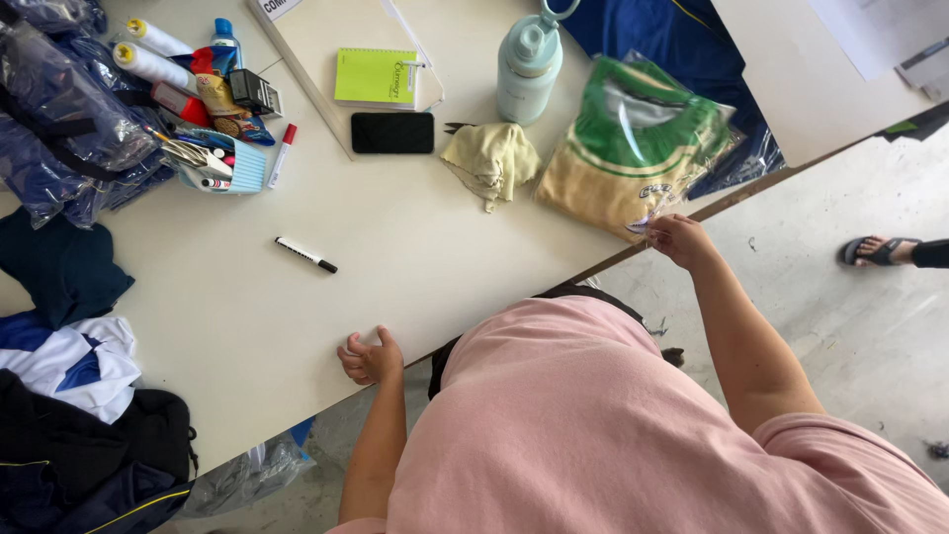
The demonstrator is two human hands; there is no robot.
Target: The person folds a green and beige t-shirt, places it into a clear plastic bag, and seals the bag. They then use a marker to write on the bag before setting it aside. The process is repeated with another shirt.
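My right hand pinches the near corner of a clear plastic bag that holds a folded green and beige garment, lying at the table's right edge. My left hand rests on the near edge of the white table, fingers curled in a loose fist with nothing in it. A black-and-white marker pen lies on the table a little beyond my left hand. My pink shirt fills the lower part of the view.
Beyond lie a crumpled beige cloth, a black phone, a green notebook and a pale bottle. A tray of pens and bagged blue clothes sit left. Another person's sandalled foot is on the floor.
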